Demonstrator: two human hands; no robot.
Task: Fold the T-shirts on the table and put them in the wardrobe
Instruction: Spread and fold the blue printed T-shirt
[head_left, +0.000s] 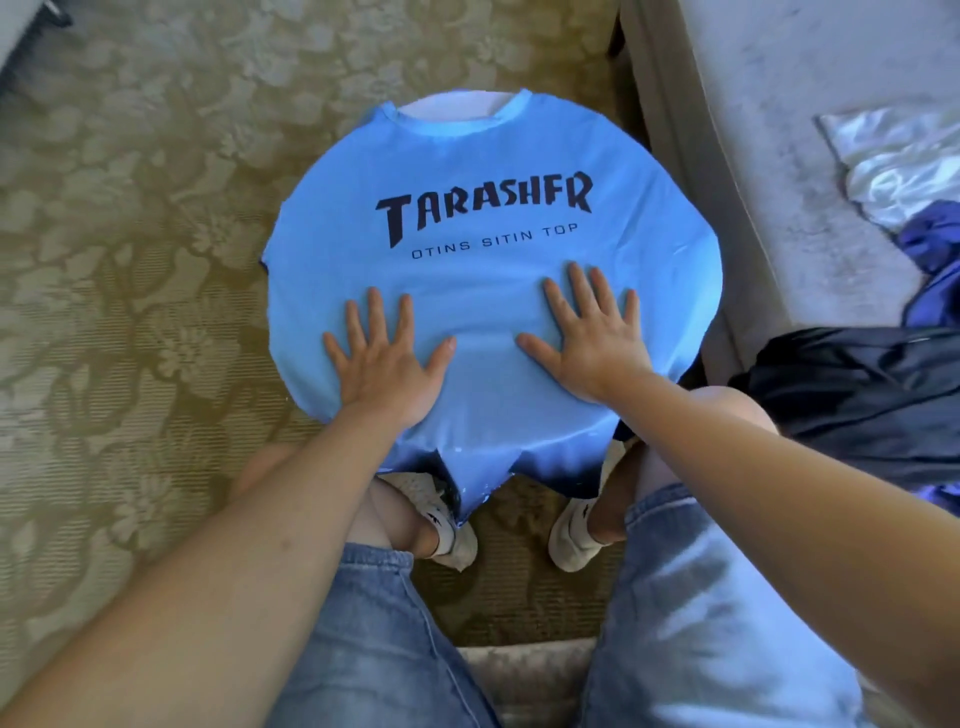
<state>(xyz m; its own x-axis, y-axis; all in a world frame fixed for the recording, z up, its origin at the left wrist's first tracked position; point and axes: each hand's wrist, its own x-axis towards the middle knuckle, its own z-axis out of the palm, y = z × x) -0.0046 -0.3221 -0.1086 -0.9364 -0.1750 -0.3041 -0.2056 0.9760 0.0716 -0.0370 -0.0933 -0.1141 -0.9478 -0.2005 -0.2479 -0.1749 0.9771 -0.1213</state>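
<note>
"One T-shirt on the table, or several?"

"One. It's a light blue soft-fabric T-shirt (488, 291) with dark lettering across the chest. It is spread face up over a small round white table (447, 106), and the tabletop shows only through the neck opening. The hem hangs off the edge nearest me."

"And your hands?"

"Two, both on the shirt. My left hand (387, 364) lies palm down on its lower left part, below the lettering, with the fingers straight and spread. My right hand (589, 338) lies the same way on the lower right part. The thumbs point toward each other with a strip of blue cloth between them. Neither hand grasps anything; both are flat and only press on the fabric."

"What else can you count?"

"Three other pieces of cloth, all to the right of the shirt. One crumpled dark navy garment (857, 400) is near its lower right edge. One purple-blue garment (935, 270) and one shiny silver-white cloth (893, 166) are farther right, on a grey upholstered seat (779, 104). I cannot tell whether any of them is a T-shirt. Below the hem are my two white shoes (571, 535) and my faded blue denim shorts (374, 623). Left of the shirt and beyond it lies an olive carpet with a pale flower pattern (130, 234)."
</note>
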